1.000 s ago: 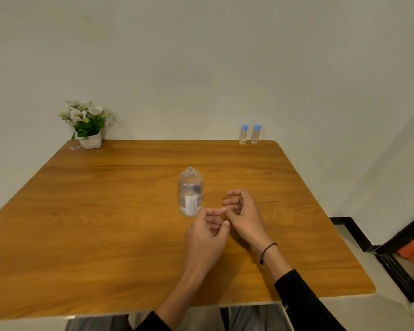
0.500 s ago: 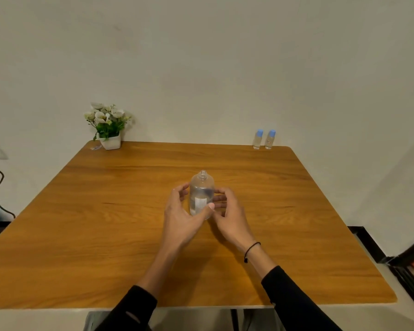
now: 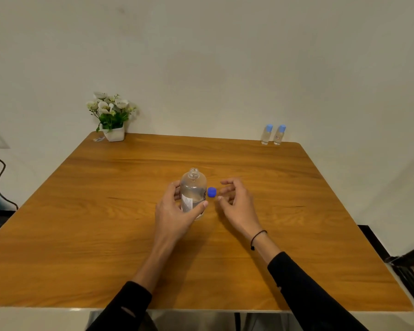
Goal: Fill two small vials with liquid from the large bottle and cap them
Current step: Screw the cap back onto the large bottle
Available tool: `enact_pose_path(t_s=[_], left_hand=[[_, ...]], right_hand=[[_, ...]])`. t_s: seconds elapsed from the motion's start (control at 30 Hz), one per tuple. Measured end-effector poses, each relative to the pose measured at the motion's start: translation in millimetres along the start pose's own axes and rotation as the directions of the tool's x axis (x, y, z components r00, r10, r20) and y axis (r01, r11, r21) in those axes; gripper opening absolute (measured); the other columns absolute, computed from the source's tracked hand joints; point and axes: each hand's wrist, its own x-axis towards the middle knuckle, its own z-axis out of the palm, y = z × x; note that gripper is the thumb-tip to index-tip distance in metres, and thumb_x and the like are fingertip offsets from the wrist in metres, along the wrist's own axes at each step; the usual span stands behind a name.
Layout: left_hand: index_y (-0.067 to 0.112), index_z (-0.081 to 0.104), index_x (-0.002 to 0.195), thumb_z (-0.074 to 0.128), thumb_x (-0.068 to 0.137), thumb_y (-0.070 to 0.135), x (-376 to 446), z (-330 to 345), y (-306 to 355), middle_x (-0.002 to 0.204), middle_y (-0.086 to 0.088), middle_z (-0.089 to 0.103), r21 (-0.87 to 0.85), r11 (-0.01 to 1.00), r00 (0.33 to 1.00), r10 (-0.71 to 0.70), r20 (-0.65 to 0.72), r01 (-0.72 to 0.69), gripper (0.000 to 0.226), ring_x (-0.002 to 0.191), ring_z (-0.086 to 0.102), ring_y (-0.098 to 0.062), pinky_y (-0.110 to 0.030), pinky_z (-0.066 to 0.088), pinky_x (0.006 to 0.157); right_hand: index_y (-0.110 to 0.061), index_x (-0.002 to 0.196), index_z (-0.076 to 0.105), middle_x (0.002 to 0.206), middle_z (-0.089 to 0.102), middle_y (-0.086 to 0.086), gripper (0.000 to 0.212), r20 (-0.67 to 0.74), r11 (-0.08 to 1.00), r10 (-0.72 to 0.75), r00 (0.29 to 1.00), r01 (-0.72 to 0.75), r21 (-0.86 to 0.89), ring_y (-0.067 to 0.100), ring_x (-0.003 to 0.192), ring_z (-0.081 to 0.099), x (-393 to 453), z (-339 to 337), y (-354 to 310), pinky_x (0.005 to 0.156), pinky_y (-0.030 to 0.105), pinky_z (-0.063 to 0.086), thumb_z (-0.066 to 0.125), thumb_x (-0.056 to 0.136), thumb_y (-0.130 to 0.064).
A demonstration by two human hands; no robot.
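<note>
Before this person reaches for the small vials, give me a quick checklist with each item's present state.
1. Large clear glass bottle upright: ok.
2. Its mouth uncapped: ok.
3. Left hand steadying it: ok.
4. Small blue cap on the wooden table beside the bottle: ok.
5. Right hand free: ok, holds nothing.
6. Two blue-capped small vials uncapped for filling: not ok, both capped at the far right corner.

Glossy wood table (image 3: pixel 105 235), clear bottle (image 3: pixel 193 187)
</note>
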Motion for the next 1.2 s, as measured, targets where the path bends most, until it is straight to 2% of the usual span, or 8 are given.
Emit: enact_pose_path(t_s=[0.2,0.33,0.43,0.53,0.6,0.73,0.93,1.2], left_hand=[[0.043,0.050,0.127,0.098,0.071,0.039,5,-2,2,0.113,0.033,0.059,-0.028,0.999,0.999,0.029,0.035,-0.028,0.073,0.106,0.057,0.016,-0.019,0.057,0.082],[0.043,0.051,0.129,0.097,0.072,0.040,9,-4,0,0.116,0.033,0.059,-0.023,0.999,0.997,0.049,0.056,-0.048,0.073,0.109,0.058,0.016,-0.012,0.056,0.077],[0.042,0.052,0.128,0.097,0.072,0.039,11,-4,-2,0.115,0.031,0.061,-0.026,0.998,0.996,0.062,0.060,-0.061,0.072,0.108,0.059,0.017,-0.008,0.056,0.074],[0.040,0.054,0.127,0.097,0.072,0.039,15,-3,-3,0.115,0.028,0.062,-0.037,0.998,0.996,0.059,0.070,-0.056,0.070,0.108,0.060,0.014,-0.011,0.057,0.075],[0.037,0.057,0.126,0.097,0.072,0.039,18,-2,-6,0.116,0.027,0.064,-0.039,0.997,0.996,0.064,0.065,-0.061,0.067,0.108,0.062,0.011,-0.015,0.059,0.077],[0.037,0.060,0.127,0.098,0.071,0.037,21,1,-10,0.116,0.027,0.067,-0.054,0.997,0.997,0.062,0.045,-0.059,0.068,0.107,0.063,0.010,-0.022,0.063,0.078],[0.046,0.054,0.127,0.096,0.073,0.038,20,1,-9,0.117,0.030,0.064,-0.065,0.996,0.996,0.073,0.059,-0.069,0.069,0.110,0.060,0.016,-0.013,0.059,0.078],[0.058,0.050,0.120,0.096,0.075,0.031,19,-1,-7,0.112,0.042,0.064,-0.100,0.992,0.993,0.087,0.076,-0.079,0.069,0.110,0.059,0.020,-0.006,0.055,0.079]], right_hand=[[-0.034,0.151,0.042,0.137,0.042,0.004,0.062,0.334,0.826,-0.086,0.939,0.255,-0.503,0.023,0.105,0.059,33,8,-9,0.084,0.036,0.056,0.069,0.096,-0.029],[-0.020,0.126,0.062,0.115,0.050,0.006,0.025,0.376,0.746,-0.086,0.923,0.309,-0.590,0.029,0.097,0.059,46,19,-15,0.076,0.039,0.051,0.059,0.102,-0.016],[-0.020,0.110,0.061,0.110,0.054,0.001,0.011,0.306,0.790,-0.119,0.945,0.277,-0.547,0.023,0.096,0.056,48,19,-13,0.076,0.033,0.046,0.062,0.100,-0.015],[-0.022,0.106,0.055,0.105,0.062,-0.003,0.014,0.153,0.948,-0.084,0.985,0.126,-0.291,0.012,0.089,0.063,48,8,-18,0.072,0.022,0.049,0.065,0.100,-0.015],[-0.021,0.114,0.060,0.101,0.067,0.000,0.013,0.094,0.997,-0.059,0.994,0.064,-0.051,0.009,0.083,0.075,46,-1,-26,0.075,0.028,0.061,0.061,0.104,-0.014],[-0.016,0.121,0.071,0.110,0.070,0.000,0.019,0.005,0.977,-0.114,0.993,0.111,0.180,0.013,0.092,0.078,42,-11,-46,0.089,0.040,0.064,0.064,0.104,-0.013],[-0.019,0.103,0.072,0.107,0.078,-0.002,0.023,-0.099,0.920,-0.226,0.969,0.246,0.306,0.013,0.100,0.075,33,-11,-82,0.086,0.033,0.062,0.084,0.086,-0.009],[-0.013,0.097,0.064,0.101,0.074,-0.001,0.024,0.089,0.943,-0.323,0.942,0.313,0.116,0.011,0.096,0.072,39,-3,-98,0.082,0.025,0.059,0.085,0.086,-0.009]])
